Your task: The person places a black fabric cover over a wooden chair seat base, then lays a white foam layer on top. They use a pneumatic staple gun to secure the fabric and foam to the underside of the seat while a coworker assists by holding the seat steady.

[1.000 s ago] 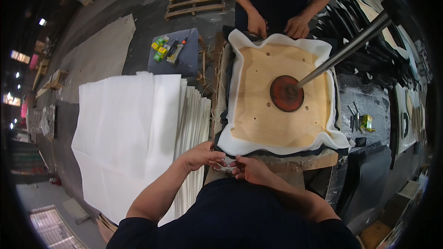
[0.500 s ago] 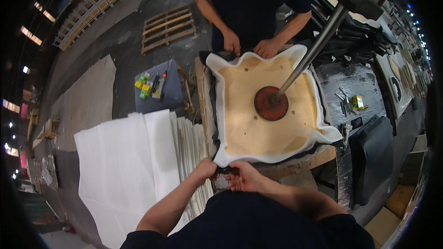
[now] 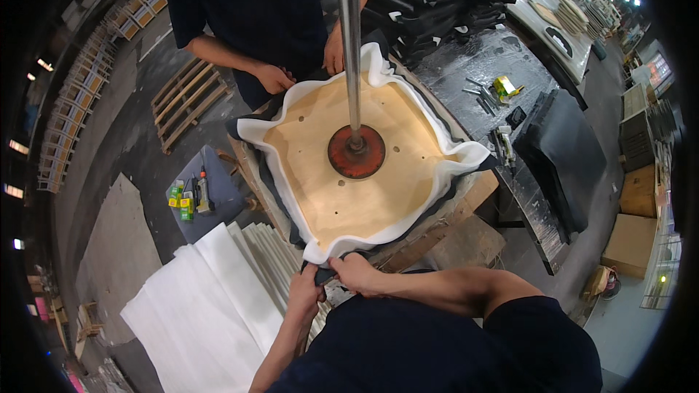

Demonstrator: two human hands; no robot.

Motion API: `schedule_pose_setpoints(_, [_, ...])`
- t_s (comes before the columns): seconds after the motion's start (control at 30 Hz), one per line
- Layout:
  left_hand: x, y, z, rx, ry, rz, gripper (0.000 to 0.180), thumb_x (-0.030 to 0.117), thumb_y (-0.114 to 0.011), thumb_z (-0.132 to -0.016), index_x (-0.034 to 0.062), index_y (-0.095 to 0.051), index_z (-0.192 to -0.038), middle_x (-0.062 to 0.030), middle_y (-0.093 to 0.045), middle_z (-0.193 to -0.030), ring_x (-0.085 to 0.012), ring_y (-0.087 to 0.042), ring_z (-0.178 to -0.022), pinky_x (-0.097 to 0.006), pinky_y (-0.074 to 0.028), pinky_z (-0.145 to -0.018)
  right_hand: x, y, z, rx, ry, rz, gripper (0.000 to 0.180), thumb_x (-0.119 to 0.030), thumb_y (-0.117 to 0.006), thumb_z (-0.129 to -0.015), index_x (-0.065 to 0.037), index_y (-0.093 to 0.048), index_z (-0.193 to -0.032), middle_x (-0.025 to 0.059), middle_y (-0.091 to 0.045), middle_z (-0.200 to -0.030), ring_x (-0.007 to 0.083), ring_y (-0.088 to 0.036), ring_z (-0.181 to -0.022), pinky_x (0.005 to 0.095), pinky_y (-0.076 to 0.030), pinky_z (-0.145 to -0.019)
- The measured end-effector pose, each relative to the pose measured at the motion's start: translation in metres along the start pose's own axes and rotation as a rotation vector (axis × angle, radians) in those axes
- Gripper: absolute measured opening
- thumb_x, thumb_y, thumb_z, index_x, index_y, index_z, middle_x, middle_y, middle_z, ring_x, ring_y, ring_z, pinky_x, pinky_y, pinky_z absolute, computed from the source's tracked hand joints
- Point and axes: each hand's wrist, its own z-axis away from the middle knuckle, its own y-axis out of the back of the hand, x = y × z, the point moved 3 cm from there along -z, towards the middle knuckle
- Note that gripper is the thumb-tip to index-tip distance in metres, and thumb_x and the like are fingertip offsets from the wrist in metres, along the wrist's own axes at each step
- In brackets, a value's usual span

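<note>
Workbench (image 3: 480, 189): one plywood panel (image 3: 349, 175), four hands.

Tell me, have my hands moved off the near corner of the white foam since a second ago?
No. Left hand and right hand stay at the near corner of the white foam, below the red press disc; only the camera view shifted.

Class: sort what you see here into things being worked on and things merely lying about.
In use: left hand and right hand gripping dark fabric edge; white foam padding; pale plywood panel; red round press disc.

Lying about: stacked white foam sheets; wooden pallet; yellow-green bottles.
</note>
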Motion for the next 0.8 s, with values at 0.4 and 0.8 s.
schedule_pose_setpoints(0.4, [-0.046, 0.024, 0.026, -0.377, 0.004, -0.275, 0.043, 0.042, -0.059, -0.116, 0.0021, -0.073, -0.123, -0.0011, -0.066, -0.087, -0.0128, -0.061, -0.071, -0.027, -0.049, -0.063, -0.012, 0.120, 0.079, 0.155, 0.971, 0.995, 0.026, -0.027, -0.078, -0.096, -0.010, -0.076, -0.115, 0.0097, -0.073, -0.115, 0.0327, -0.067, -0.117, 0.0469, -0.051, -0.099])
schedule_pose_setpoints(0.8, [-0.038, -0.084, -0.015, -0.290, 0.368, 0.223, 0.052, 0.058, -0.058, -0.108, 0.0106, -0.068, -0.127, -0.0011, -0.060, -0.077, -0.0199, -0.051, -0.059, -0.039, -0.044, -0.057, -0.008, 0.152, 0.025, 0.184, 1.351, 1.170, 0.035, -0.026, -0.070, -0.077, -0.007, -0.067, -0.107, 0.0136, -0.067, -0.117, 0.0368, -0.062, -0.122, 0.0567, -0.043, -0.109])
